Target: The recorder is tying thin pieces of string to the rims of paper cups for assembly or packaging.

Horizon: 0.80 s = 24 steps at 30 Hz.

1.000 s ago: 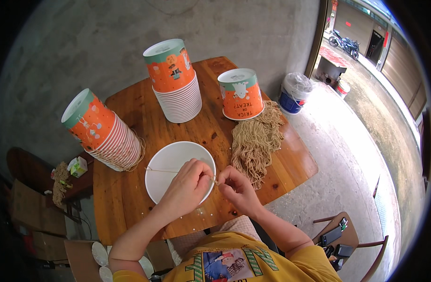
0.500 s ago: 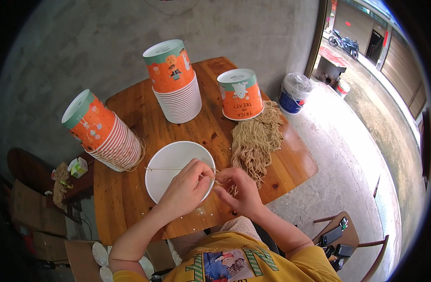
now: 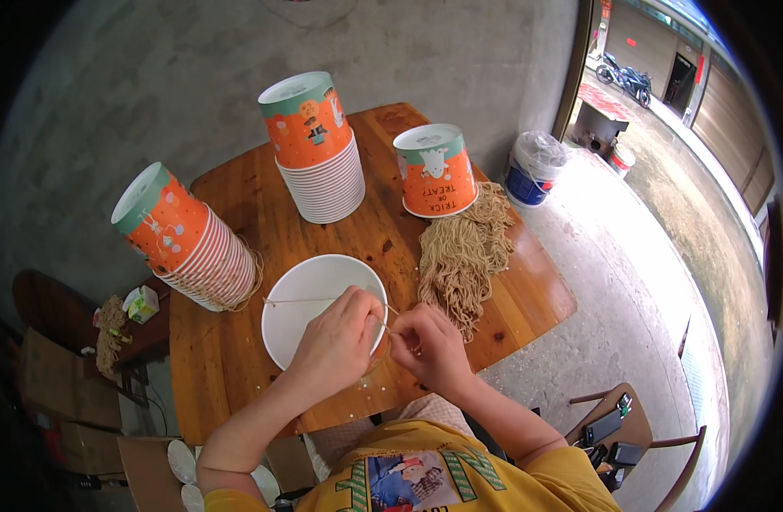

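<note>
A white paper bucket sits mouth-up near the table's front edge. A thin tan cord runs across its mouth from a knot at the left rim toward my hands. Over the bucket's right side my left hand is closed, pinching the cord. Just right of the rim, my right hand has its fingers pinched together on the cord too. Short strands cross between the two hands; the hole at the right rim is hidden. A loose bundle of tan cords lies on the table beyond my right hand.
Upside-down orange printed buckets stand in a left stack with cords draped over it, and a back stack. A single orange bucket rests by the cord bundle. The wooden table ends near my lap; a chair holds dark devices.
My right hand has closed from looser, spread fingers into a pinch on the cord. My left hand stays over the rim, and the bucket has shifted very slightly left.
</note>
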Each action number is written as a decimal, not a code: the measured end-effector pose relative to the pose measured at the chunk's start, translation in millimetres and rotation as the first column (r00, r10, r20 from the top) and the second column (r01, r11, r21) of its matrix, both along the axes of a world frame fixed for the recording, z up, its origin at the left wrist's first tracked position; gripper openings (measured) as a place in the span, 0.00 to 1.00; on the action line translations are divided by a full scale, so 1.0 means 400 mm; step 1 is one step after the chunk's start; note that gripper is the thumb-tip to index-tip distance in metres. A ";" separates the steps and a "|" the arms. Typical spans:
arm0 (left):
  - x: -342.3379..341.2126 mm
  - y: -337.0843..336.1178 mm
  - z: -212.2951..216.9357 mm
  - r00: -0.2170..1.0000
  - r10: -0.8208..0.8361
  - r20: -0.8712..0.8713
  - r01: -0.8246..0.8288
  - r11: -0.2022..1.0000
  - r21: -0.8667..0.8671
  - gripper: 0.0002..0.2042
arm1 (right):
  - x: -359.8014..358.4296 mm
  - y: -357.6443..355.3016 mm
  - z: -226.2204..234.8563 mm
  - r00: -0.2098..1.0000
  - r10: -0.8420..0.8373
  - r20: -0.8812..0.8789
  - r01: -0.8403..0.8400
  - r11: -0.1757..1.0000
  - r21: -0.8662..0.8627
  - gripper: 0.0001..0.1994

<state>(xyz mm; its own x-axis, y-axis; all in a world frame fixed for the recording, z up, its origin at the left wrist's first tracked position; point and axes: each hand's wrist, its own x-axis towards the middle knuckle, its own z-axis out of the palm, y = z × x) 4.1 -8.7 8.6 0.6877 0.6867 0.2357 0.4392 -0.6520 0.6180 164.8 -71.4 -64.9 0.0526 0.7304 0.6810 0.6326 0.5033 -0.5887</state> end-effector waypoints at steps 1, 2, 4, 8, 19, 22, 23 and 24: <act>-0.001 0.003 0.005 1.000 -0.004 0.003 0.004 1.000 0.009 0.02 | -0.003 0.000 -0.002 0.998 0.023 -0.063 -0.024 1.000 -0.014 0.10; -0.002 0.006 0.009 1.000 -0.007 0.007 0.007 1.000 0.018 0.02 | -0.005 -0.002 -0.004 0.991 0.044 -0.126 -0.048 0.999 -0.026 0.10; -0.006 0.014 0.009 1.000 -0.012 0.015 0.012 1.000 0.016 0.02 | -0.010 -0.010 -0.004 0.985 0.038 -0.170 -0.052 0.996 -0.079 0.11; -0.010 0.018 0.009 0.999 -0.028 0.033 0.028 1.000 -0.007 0.03 | -0.014 -0.014 -0.025 0.970 0.042 -0.238 -0.075 0.989 -0.129 0.13; -0.012 0.026 -0.007 0.999 -0.031 0.041 0.033 0.999 -0.035 0.02 | -0.017 -0.019 -0.022 0.984 0.024 -0.178 -0.046 0.992 -0.119 0.10; -0.012 0.023 -0.009 0.999 -0.024 0.027 0.024 1.000 -0.003 0.02 | -0.025 -0.022 -0.031 0.970 0.025 -0.240 -0.064 0.986 -0.157 0.08; -0.012 0.022 -0.009 1.000 -0.015 0.014 0.015 1.000 0.018 0.02 | -0.027 -0.022 -0.036 0.962 0.024 -0.272 -0.073 0.982 -0.174 0.08; -0.012 0.020 -0.008 1.000 -0.013 0.013 0.013 1.000 0.017 0.02 | -0.030 -0.020 -0.040 0.962 0.025 -0.272 -0.075 0.982 -0.176 0.08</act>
